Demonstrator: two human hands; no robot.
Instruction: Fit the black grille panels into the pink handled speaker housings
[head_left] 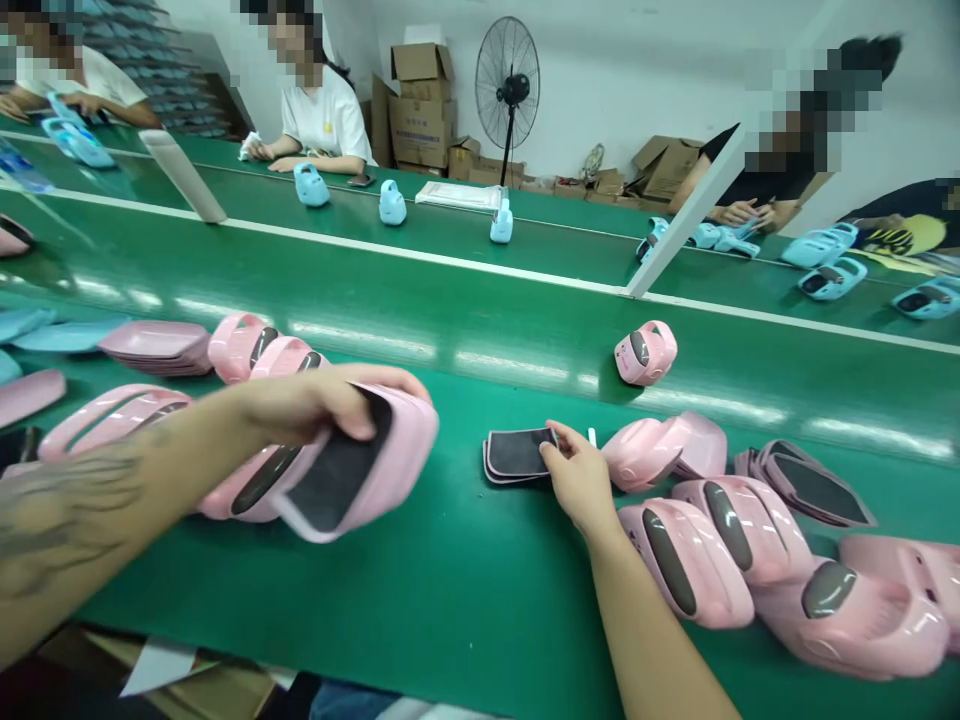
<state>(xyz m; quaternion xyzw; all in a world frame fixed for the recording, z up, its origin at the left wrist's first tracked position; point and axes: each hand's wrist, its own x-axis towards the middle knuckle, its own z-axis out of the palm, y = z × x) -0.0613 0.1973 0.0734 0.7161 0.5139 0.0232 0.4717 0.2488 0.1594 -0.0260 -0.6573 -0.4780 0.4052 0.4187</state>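
My left hand (315,400) is closed on a pink plastic shell (375,470) with a dark panel set in its inner face, held tilted just above the green bench (450,590). Under it lie more pink shells (247,485). My right hand (577,478) rests on the bench with its fingertips pinching the edge of a small stack of dark panels (517,455). Pink housings with grey windows (690,560) lie right of that hand.
A single pink housing (645,352) rides on the green conveyor belt (465,320). Flat pink lids (157,345) are stacked at left. Blue housings (391,202) stand on the far belt, where several people sit. A fan (508,85) and cardboard boxes (420,110) stand behind.
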